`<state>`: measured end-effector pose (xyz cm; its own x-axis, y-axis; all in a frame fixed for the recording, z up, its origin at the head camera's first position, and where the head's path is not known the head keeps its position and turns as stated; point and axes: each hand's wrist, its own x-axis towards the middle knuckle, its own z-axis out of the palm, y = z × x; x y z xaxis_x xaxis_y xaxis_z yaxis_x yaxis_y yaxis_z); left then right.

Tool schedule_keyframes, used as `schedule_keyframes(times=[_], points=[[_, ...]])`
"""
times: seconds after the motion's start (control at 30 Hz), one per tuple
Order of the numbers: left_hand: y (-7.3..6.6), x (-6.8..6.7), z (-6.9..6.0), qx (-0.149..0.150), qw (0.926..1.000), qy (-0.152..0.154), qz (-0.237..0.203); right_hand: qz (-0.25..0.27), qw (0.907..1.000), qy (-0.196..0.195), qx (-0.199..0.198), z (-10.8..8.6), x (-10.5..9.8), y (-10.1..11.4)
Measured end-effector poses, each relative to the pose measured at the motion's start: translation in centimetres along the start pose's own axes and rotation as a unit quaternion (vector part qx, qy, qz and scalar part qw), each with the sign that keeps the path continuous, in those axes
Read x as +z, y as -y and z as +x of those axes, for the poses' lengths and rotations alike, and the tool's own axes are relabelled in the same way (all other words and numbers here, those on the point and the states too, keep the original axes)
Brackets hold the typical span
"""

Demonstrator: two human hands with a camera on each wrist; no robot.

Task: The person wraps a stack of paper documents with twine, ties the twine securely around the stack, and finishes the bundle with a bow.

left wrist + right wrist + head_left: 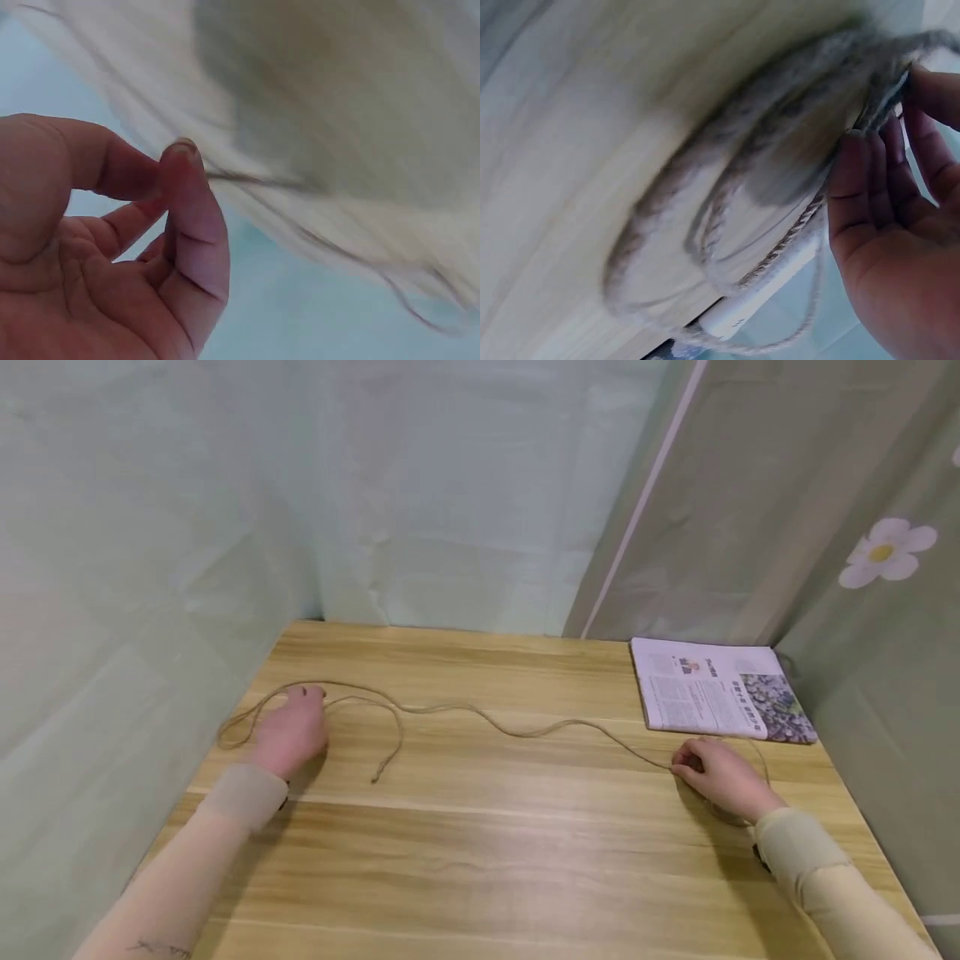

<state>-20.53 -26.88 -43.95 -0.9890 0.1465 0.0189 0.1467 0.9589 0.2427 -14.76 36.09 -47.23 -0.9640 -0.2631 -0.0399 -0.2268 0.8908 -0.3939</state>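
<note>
A long thin brown twine rope [525,733] runs in a wavy line across the wooden table between my two hands. My left hand [291,732] pinches it at the table's left side, thumb against fingertips, as the left wrist view shows. Around that hand the rope forms a loop, and a knotted end lies just to its right. Over at the right side, my right hand [722,775] pinches the rope between thumb and fingers. Several loops of rope [727,176] hang beside and under this hand in the right wrist view.
A folded newspaper [705,689] with a flower photo lies at the table's back right corner, just beyond my right hand. Pale green cloth [465,493] hangs along the back and both sides of the wooden table [465,868].
</note>
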Motion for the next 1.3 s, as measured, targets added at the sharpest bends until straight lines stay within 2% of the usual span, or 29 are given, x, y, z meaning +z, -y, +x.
schedule_keyframes(times=[0.03,0.1,0.2,0.27,0.33,0.4,0.47,0.6,0.7,0.8,1.1,1.2,1.3], points=[[-1.1,0.0,0.1,0.003,0.9997,0.017,-0.018,-0.002,1.0,-0.005,-0.001,-0.1,0.0,0.1],[-3.4,0.4,0.5,0.03,0.9971,0.053,-0.046,-0.005,0.9999,-0.011,0.002,-0.1,0.0,0.3],[-6.2,1.6,1.3,0.079,0.9875,0.111,-0.078,-0.006,0.9999,-0.01,0.012,0.0,0.1,0.6],[-6.9,2.4,1.6,0.111,0.9809,0.141,-0.074,-0.009,0.9999,-0.003,0.009,0.3,0.3,0.8],[-7.0,3.1,1.6,0.128,0.9783,0.153,-0.056,-0.008,1.0,0.004,0.001,0.4,0.6,0.9],[-6.5,3.7,1.6,0.142,0.9785,0.145,-0.035,-0.006,0.9999,0.005,-0.008,0.3,0.9,0.7],[-5.7,4.1,1.6,0.149,0.9817,0.116,-0.024,-0.006,0.9999,0.003,-0.009,0.1,1.0,0.4],[-4.1,4.5,1.8,0.163,0.9844,0.05,-0.042,-0.005,0.9997,-0.018,0.016,-0.5,0.3,-0.7],[-3.2,4.6,2.2,0.162,0.9854,0.025,-0.047,-0.008,0.9987,-0.038,0.031,-1.2,-0.2,-1.8],[-2.6,4.5,2.6,0.164,0.9855,0.014,-0.038,-0.014,0.9975,-0.059,0.036,-1.9,-0.5,-3.0],[-0.5,3.7,2.0,0.155,0.9878,0.009,-0.011,-0.011,0.9951,-0.09,0.039,-2.6,-1.7,-6.3],[-0.2,3.5,1.7,0.151,0.9884,0.013,0.003,-0.036,0.9934,-0.1,0.043,-2.7,-2.1,-7.0],[0.1,3.6,1.4,0.151,0.9885,0.011,0.004,-0.084,0.9903,-0.103,0.041,-2.5,-2.2,-5.9]])
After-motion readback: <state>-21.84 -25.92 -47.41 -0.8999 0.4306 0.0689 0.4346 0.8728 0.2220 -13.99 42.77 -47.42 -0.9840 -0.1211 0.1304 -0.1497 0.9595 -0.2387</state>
